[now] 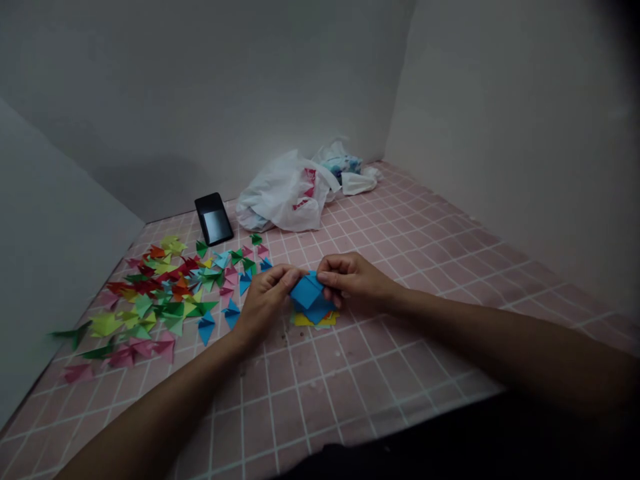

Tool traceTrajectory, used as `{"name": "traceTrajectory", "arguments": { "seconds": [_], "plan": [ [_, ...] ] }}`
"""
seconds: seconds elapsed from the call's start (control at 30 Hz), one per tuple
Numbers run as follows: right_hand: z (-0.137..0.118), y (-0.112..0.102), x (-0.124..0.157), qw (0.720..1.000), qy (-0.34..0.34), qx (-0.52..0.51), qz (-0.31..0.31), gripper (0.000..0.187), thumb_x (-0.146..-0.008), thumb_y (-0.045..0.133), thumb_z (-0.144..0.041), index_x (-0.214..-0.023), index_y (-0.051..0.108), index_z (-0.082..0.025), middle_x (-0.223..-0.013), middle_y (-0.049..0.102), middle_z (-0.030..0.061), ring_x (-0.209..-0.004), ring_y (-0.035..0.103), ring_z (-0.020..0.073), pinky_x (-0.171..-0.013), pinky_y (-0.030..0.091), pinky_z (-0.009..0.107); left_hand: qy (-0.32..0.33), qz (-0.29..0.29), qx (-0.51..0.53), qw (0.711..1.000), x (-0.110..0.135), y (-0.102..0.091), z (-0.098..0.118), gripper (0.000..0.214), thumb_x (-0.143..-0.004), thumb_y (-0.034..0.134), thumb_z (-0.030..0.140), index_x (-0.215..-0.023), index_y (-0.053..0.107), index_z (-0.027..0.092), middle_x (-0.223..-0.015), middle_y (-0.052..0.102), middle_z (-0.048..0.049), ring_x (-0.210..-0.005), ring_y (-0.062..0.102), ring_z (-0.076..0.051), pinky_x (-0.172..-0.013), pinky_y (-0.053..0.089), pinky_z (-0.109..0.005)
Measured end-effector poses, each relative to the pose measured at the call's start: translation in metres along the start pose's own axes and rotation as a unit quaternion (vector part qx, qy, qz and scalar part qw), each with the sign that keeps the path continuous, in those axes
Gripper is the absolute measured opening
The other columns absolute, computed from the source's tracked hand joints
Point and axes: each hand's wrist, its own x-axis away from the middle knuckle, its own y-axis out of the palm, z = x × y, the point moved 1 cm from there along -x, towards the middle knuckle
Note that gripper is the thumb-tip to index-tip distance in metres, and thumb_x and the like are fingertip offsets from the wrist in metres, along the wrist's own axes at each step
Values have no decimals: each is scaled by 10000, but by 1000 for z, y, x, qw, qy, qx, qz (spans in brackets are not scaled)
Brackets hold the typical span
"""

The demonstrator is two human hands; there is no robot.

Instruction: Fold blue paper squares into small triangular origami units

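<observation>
Between my two hands is a partly folded blue origami paper [307, 293], held just over a small stack of coloured paper sheets [316, 320] with yellow and blue showing. My left hand [273, 291] pinches the paper's left corner between thumb and fingers. At its upper right corner, my right hand [345, 277] grips it, thumb and index finger pressed together. Left of my left hand lie several folded paper cranes [173, 310] in red, yellow, green, pink and blue, spread over the table. A blue crane [206, 328] is among those nearest my left wrist.
The pink checked tablecloth [380, 373] covers the surface. A dark phone [214, 219] lies behind the cranes. White plastic bags [285, 193] and a blue patterned packet [343, 165] sit by the back wall. Pale walls [500, 133] bound the left, back and right.
</observation>
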Motion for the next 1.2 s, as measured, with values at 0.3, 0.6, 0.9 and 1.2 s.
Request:
{"name": "traceTrajectory", "arguments": {
  "seconds": [0.3,0.6,0.9,1.2],
  "plan": [
    [9,4,0,988,50,-120,-81,382,-794,762,-503,-766,604,-156,-568,639,-29,-388,508,58,-392,368,172,58,-41,49,996,1,4,8,118,-807,751,303,-842,732,193,-816,673,-17,-733,626,-139,-710,495,-256],
    [1,0,-2,996,-68,33,50,402,-857,672,-578,-851,604,-182,-690,608,-15,-599,572,111,-546,447,230,-51,-1,44,998,1,4,5,181,-707,747,301,-697,629,163,-638,603,13,-606,542,-119,-605,422,-241],
    [7,4,-1,998,-40,35,46,198,-793,719,-313,-836,569,-192,-634,632,-38,-520,580,99,-523,480,229,-55,3,48,997,3,11,5,232,-703,761,330,-749,601,169,-656,606,18,-604,554,-113,-591,432,-236],
    [6,6,2,998,-57,15,34,166,-797,687,-226,-913,571,-200,-660,643,-46,-519,610,96,-521,519,218,-54,2,74,996,4,11,8,194,-665,758,248,-767,613,172,-649,574,35,-593,506,-93,-562,397,-209]
  ]
}}
